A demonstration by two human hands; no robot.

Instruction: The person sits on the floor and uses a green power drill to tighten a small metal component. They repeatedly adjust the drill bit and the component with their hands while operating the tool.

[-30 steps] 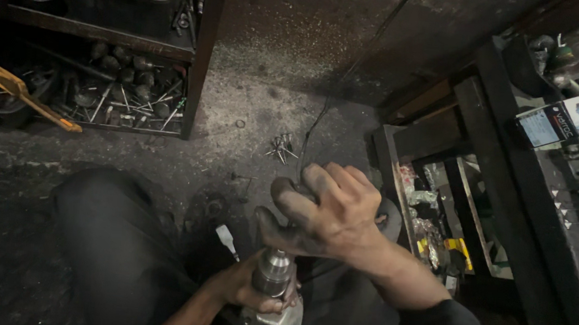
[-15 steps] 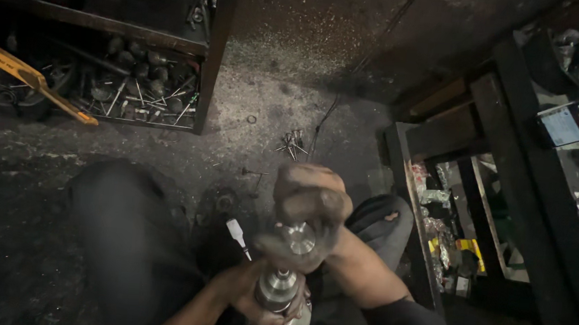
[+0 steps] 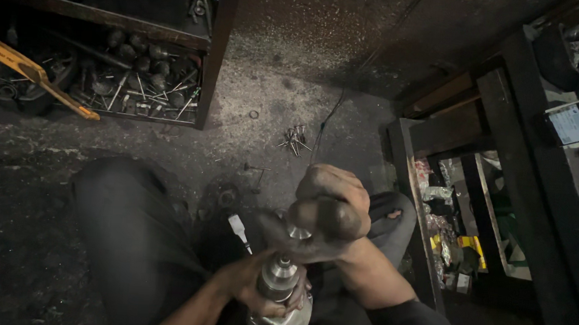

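My left hand (image 3: 248,290) grips the silver chuck of a power drill (image 3: 279,297) that stands upright low in the view, between my knees. My right hand (image 3: 330,209) is closed in a fist right above the chuck, around a dark rag (image 3: 281,233) and a small metal part (image 3: 298,233) at the drill's tip. A small white tube with a pointed nozzle (image 3: 238,228) lies on the floor just left of both hands. What exactly sits inside the right fist is hidden.
A dark shelf unit at the upper left holds a tray of bolts and metal rods (image 3: 146,91) and a yellow tool (image 3: 34,73). Loose screws (image 3: 294,140) lie on the dusty floor. On the right stands a black rack (image 3: 497,197) with cluttered small items.
My right hand, spread open over the rag a second ago, has closed into a fist and come down onto the drill's tip. The left hand stays on the chuck.
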